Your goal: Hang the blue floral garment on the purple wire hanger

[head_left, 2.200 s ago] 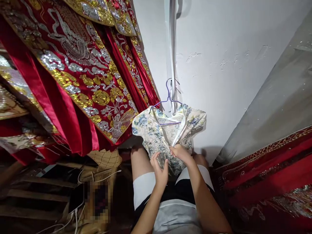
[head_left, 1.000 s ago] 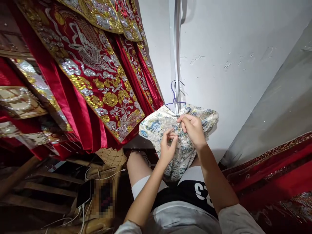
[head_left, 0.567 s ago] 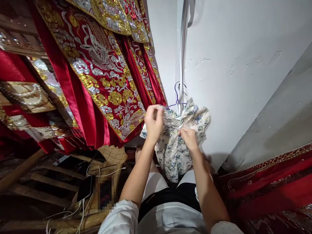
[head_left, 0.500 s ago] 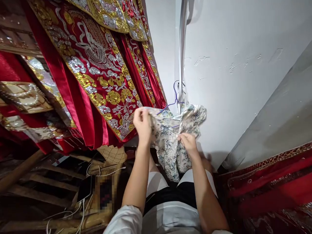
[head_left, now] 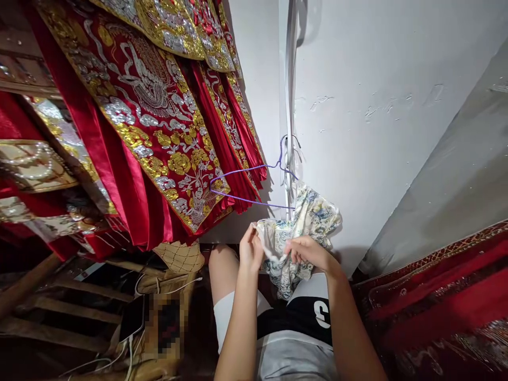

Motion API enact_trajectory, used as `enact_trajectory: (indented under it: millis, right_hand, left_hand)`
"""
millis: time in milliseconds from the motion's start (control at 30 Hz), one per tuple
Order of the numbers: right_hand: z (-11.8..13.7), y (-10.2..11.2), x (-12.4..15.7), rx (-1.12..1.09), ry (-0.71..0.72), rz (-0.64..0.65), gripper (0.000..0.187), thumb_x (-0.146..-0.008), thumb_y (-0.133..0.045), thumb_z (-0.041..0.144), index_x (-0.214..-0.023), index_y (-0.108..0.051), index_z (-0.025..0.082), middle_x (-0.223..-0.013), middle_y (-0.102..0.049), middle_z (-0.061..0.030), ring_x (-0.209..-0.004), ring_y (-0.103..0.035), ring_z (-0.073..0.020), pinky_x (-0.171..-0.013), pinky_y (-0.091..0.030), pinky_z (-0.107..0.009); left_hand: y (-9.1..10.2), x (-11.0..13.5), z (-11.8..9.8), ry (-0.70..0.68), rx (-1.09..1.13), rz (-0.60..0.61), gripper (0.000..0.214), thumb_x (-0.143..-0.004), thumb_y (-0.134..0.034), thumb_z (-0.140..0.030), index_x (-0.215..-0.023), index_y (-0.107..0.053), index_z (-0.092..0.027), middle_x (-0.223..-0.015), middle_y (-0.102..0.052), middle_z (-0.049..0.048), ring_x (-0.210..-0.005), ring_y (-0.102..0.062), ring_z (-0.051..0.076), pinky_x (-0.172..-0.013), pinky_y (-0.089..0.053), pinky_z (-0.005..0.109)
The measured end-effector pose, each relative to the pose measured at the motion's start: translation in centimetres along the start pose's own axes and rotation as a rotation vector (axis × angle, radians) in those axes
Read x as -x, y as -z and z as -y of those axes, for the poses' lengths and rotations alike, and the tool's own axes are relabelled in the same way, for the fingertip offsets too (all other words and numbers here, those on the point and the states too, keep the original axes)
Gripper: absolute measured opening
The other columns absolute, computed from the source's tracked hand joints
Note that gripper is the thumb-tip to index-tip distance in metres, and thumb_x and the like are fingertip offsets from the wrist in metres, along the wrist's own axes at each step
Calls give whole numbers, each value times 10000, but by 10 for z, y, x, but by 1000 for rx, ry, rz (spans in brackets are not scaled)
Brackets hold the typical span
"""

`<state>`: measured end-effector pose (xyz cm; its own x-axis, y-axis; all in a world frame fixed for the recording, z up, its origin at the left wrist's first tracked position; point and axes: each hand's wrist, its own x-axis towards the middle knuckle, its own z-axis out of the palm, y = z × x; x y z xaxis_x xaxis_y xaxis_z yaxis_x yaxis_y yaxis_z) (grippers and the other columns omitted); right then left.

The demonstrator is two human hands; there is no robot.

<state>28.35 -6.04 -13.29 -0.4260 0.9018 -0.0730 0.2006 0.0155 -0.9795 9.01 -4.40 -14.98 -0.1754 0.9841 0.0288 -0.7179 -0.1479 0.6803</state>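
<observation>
A small floral garment (head_left: 315, 214), white with blue and yellow print, hangs by one side from a purple wire hanger (head_left: 250, 170). The hanger's left arm is bare; its right arm goes into the cloth. My left hand (head_left: 251, 247) pinches the garment's white edge at its left side. My right hand (head_left: 307, 250) is closed on the cloth near the middle, with its fingertips partly hidden in the folds. Below my hands the lower part of the garment bunches above my lap.
The hanger hooks on a white vertical rail (head_left: 289, 79) against a white wall (head_left: 357, 58). Red embroidered costumes (head_left: 154, 106) hang at left. A wooden chair (head_left: 75, 312) holds a phone (head_left: 133, 317) and cables. Red fabric (head_left: 444, 296) lies at right.
The garment's left side has come off the hanger, baring its left arm. My left hand has moved down and right with the cloth; my right hand has shifted slightly lower.
</observation>
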Motion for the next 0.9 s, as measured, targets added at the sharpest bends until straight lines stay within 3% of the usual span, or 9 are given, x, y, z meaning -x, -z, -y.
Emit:
enact_trajectory:
  millis: [100, 267, 367, 500, 567, 667, 733, 833, 900]
  right_hand:
    - [-4, -4, -9, -64, 24, -258, 528, -924, -512, 652, -800, -727, 186, -740, -708, -67, -675, -610, -185, -594, -468, -283]
    - [-7, -11, -1, -197, 54, -359, 503, -857, -557, 715, -905, -706, 237, -946, -731, -90, -1004, -664, -271, -829, -541, -363]
    - [-8, -9, 9, -300, 146, -407, 396, -782, -637, 645, -846, -664, 255, -975, -714, -85, -1026, -654, -275, -849, -548, -362]
    - [10, -6, 4, -416, 101, -268, 268, -763, -643, 515, -775, -595, 252, -809, -665, -54, -826, -648, -244, -711, -538, -339]
    - [26, -3, -1, -467, 33, -127, 272, -700, -734, 432, -858, -624, 240, -813, -674, -31, -782, -648, -223, -685, -520, -317]
    - [48, 6, 0, -452, -118, 191, 389, -615, -841, 324, -946, -676, 205, -821, -706, -15, -756, -668, -205, -728, -523, -315]
    - [54, 14, 9, -420, -190, 380, 390, -602, -860, 294, -943, -709, 178, -820, -729, -22, -758, -687, -200, -759, -533, -315]
    - [54, 27, 25, -317, -222, 426, 315, -630, -843, 285, -905, -751, 159, -804, -754, -27, -728, -691, -174, -708, -527, -266]
    - [53, 37, 33, -214, -216, 412, 288, -672, -821, 291, -921, -770, 156, -817, -769, -33, -721, -694, -167, -664, -517, -244]
  left_hand:
    - [-25, 19, -5, -27, -111, 258, 241, -850, -714, -400, -796, -616, -187, -804, -603, 21, -750, -590, 159, -752, -499, 282]
    - [-56, 63, -13, -225, -829, 680, 207, -924, -657, -390, -827, -685, -210, -878, -667, 60, -884, -607, 237, -894, -473, 368]
    - [-68, 80, -22, -344, -1033, 781, 144, -967, -617, -328, -989, -727, -237, -966, -708, 70, -984, -623, 256, -972, -455, 387]
    - [-72, 63, -31, -410, -936, 637, 329, -995, -582, -405, -1276, -638, -243, -1184, -690, 92, -1133, -623, 261, -1028, -452, 363]
    - [-68, 40, -30, -358, -904, 668, 422, -1015, -505, -509, -1320, -610, -235, -1257, -668, 103, -1183, -609, 270, -1062, -440, 377]
    - [-51, 8, -25, -182, -898, 829, 597, -1009, -353, -670, -1180, -675, -198, -1150, -690, 103, -1088, -622, 268, -1030, -457, 397]
    - [-33, -2, -26, -65, -956, 900, 652, -976, -364, -727, -1014, -701, -171, -986, -688, 88, -958, -615, 253, -935, -487, 387]
    - [0, 0, -43, 103, -1124, 1017, 613, -931, -487, -724, -858, -679, -146, -779, -624, 42, -779, -559, 204, -741, -476, 317]
    - [18, 4, -64, 134, -1274, 1076, 585, -918, -537, -695, -777, -653, -140, -692, -571, 11, -689, -506, 162, -655, -427, 270]
